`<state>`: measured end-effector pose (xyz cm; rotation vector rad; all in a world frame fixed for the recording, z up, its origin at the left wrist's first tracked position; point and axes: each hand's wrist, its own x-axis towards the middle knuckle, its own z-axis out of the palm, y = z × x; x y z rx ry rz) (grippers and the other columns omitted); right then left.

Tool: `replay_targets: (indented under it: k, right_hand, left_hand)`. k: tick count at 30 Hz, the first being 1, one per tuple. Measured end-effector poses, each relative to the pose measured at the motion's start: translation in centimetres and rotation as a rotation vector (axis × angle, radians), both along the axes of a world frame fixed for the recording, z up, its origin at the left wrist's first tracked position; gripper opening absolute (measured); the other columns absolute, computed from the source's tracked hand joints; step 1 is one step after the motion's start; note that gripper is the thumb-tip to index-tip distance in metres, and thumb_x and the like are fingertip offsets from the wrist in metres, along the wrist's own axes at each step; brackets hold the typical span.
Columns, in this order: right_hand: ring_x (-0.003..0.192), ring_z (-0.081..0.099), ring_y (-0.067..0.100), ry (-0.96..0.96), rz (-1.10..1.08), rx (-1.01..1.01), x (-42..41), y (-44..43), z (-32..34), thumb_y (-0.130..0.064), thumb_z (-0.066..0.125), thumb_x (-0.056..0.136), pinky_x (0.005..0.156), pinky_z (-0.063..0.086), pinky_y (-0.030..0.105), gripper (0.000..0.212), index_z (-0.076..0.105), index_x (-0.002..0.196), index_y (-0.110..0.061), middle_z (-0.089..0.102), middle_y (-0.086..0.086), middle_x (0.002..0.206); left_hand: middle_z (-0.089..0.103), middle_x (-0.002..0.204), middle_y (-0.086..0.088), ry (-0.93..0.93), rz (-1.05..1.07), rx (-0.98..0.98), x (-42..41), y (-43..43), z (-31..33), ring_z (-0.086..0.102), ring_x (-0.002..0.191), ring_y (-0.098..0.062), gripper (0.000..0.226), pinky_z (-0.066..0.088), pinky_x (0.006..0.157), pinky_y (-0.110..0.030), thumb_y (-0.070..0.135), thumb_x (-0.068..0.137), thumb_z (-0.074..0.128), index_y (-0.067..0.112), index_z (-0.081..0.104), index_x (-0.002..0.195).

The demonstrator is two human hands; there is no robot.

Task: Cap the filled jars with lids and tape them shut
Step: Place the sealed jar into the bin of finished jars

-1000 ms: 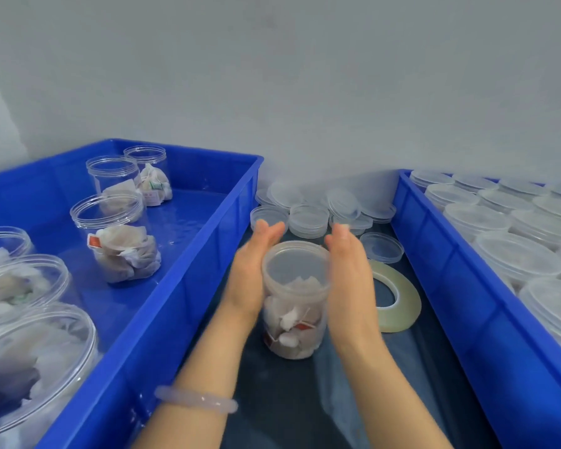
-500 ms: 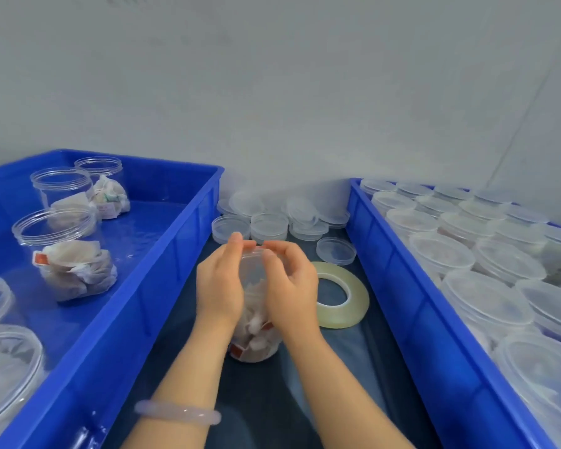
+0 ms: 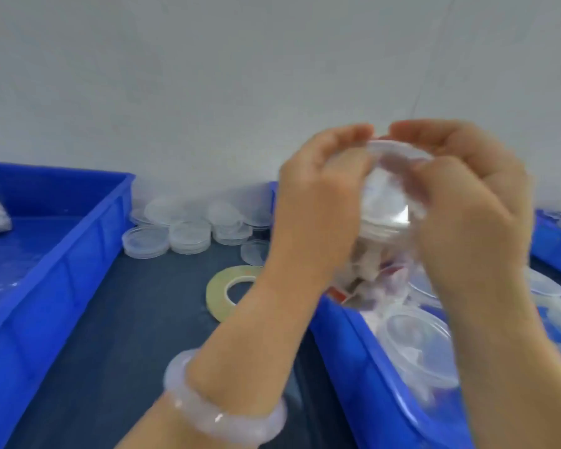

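Observation:
A clear plastic jar [image 3: 382,202] filled with white tea-bag-like packets is lifted and tilted between both hands, above the near-left corner of the right blue crate [image 3: 363,364]. A clear lid sits on its mouth. My left hand [image 3: 318,202] grips the jar's left side with curled fingers. My right hand [image 3: 467,215] grips the right side, thumb across the lid. The picture is blurred. A roll of clear yellowish tape [image 3: 224,290] lies flat on the dark table, partly behind my left forearm.
Loose clear lids [image 3: 175,234] are piled at the back of the table against the wall. The left blue crate [image 3: 46,254] holds open filled jars at its far left. Several capped jars [image 3: 418,341] stand in the right crate. A pale bangle circles my left wrist.
Both hands have lifted the capped jar off the table and carried it up and right, over the right crate. The view has swung to the right.

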<state>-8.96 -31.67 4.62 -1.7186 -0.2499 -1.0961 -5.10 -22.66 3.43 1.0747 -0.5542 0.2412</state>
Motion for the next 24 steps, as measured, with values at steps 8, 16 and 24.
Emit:
replay_targets:
  k: [8, 16, 24]
  right_hand:
    - [0.084, 0.065, 0.014, 0.19, -0.437, -0.116, -3.4, -9.9, -2.2, -0.018, 0.048, 0.081, 0.081, 0.052, 0.053, 0.035, 0.069, 0.085, -0.045, 0.069, -0.019, 0.08]
    - [0.095, 0.062, 0.005, 0.325, -0.423, -0.376, -4.8, -15.0, -2.2, 0.006, 0.051, 0.082, 0.084, 0.048, 0.019, 0.043, 0.069, 0.097, -0.03, 0.068, -0.012, 0.097]
    - [0.074, 0.068, 0.014, 0.569, -0.184, 0.129, -3.1, -15.8, -9.0, 0.009, 0.036, 0.083, 0.061, 0.055, 0.025, 0.046, 0.072, 0.082, -0.019, 0.072, 0.01, 0.088]
  left_hand:
    - [0.06, 0.124, -0.011, 0.065, -0.437, 0.215, -0.2, -9.9, -2.6, 0.054, 0.102, -0.008, 0.03, 0.042, 0.095, -0.024, 0.006, 0.096, 0.047, 0.008, 0.056, 0.125]
    - [0.059, 0.116, -0.017, -0.079, -0.488, 0.422, 0.2, -12.5, -1.8, 0.049, 0.098, -0.012, 0.032, 0.042, 0.089, -0.021, 0.004, 0.099, 0.045, -0.003, 0.048, 0.129]
    - [0.059, 0.127, -0.015, -0.234, -0.361, 0.945, 0.8, -13.4, -6.9, 0.053, 0.116, -0.027, 0.034, 0.038, 0.096, -0.032, 0.014, 0.099, 0.045, 0.007, 0.05, 0.132]
